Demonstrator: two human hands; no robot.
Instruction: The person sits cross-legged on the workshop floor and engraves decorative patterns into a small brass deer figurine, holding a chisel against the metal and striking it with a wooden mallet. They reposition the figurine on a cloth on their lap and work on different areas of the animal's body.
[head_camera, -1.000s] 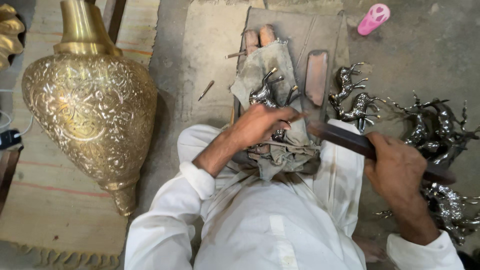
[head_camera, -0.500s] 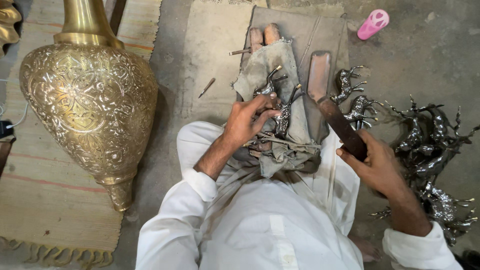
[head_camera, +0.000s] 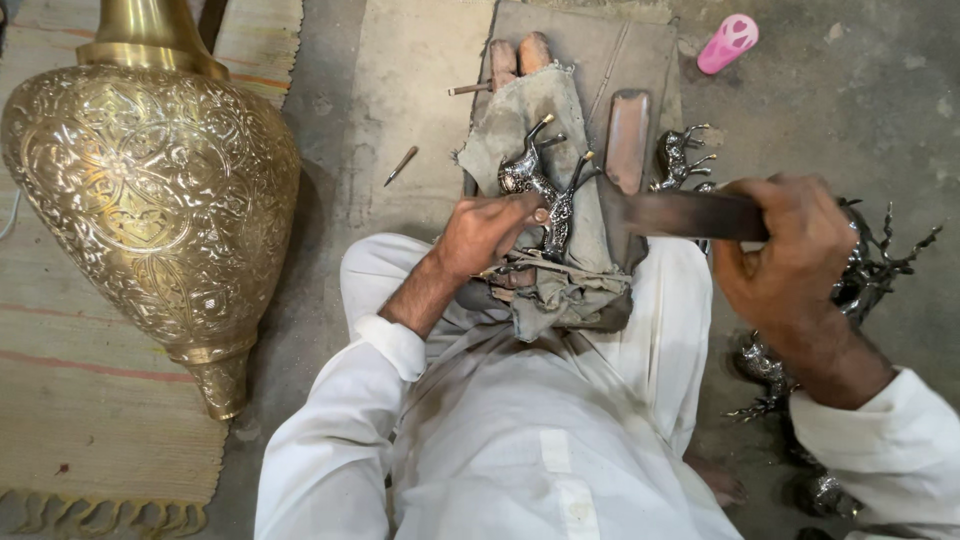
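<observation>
- Our left hand (head_camera: 485, 228) pins a small dark metal deer figurine (head_camera: 540, 195) against the grey cloth pad (head_camera: 560, 110), fingers closed on it.
- Figurine's long axis runs away from us, slightly rightward.
- Our right hand (head_camera: 790, 260) is clamped on a flat dark mallet (head_camera: 680, 213), its head just right of the figurine, handle lying crosswise.

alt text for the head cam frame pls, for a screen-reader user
A seated person in white steadies a small dark metal deer figurine on grey cloth with the left hand, the right hand gripping a dark flat bar. A large engraved brass vase lies alongside.
</observation>
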